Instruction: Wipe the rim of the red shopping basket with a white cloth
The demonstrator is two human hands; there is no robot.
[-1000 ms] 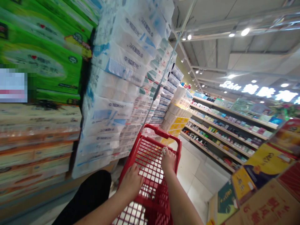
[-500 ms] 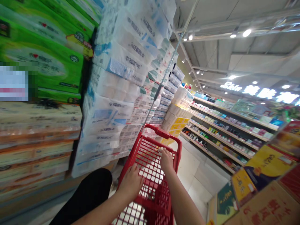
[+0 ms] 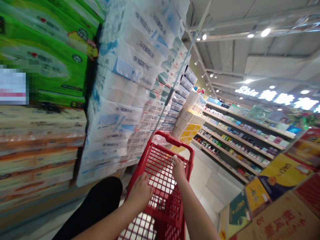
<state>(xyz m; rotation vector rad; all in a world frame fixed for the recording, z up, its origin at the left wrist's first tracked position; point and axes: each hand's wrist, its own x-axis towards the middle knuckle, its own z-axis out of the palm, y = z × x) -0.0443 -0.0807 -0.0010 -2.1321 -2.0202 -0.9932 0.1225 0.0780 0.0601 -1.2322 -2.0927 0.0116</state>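
Note:
A red plastic shopping basket cart (image 3: 172, 218) with lattice walls and a raised handle stands in front of me. My left hand (image 3: 142, 192) is over its left side, fingers forward and thumb apart, with nothing visible in it; I cannot tell whether it touches the lattice. Near the far right of the basket, my right hand (image 3: 178, 168) is closed, with a small crumpled white tissue (image 3: 174, 158) at its fingertips. A thin grey pole (image 3: 172, 91) rises slanting from the cart's far left corner. My black-clad knee (image 3: 107, 191) is beside the cart on the left.
Green tissue packs (image 3: 47, 53) and white toilet-roll packs (image 3: 125, 86) are stacked high along the left. Cartons (image 3: 280, 216) stand at the lower right. Beyond the pale tiled floor (image 3: 207, 190) are long shelves of small goods (image 3: 240, 136).
The view has shifted slightly, and the cartons at right appear a little nearer. Both hands keep nearly the same place over the cart.

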